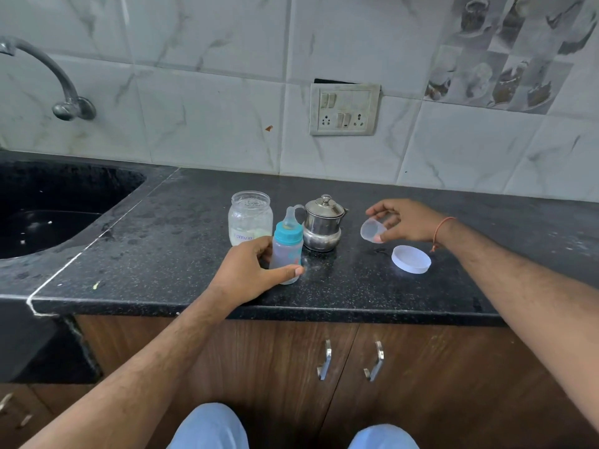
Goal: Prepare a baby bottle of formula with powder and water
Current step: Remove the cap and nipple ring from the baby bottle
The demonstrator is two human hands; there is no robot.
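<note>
At centre frame the left hand (249, 270) wraps its fingers (288, 272) around the baby bottle (287, 251), which stands upright on the black counter (181, 254) with its teal collar and teat on. Behind it stand an open glass jar (250, 218), seemingly holding a little pale powder, and a lidded steel pot (323, 223). Right of centre, the right hand (403, 225) pinches a clear cap (372, 231) above the counter. A white lid (411, 259) lies just below it.
</note>
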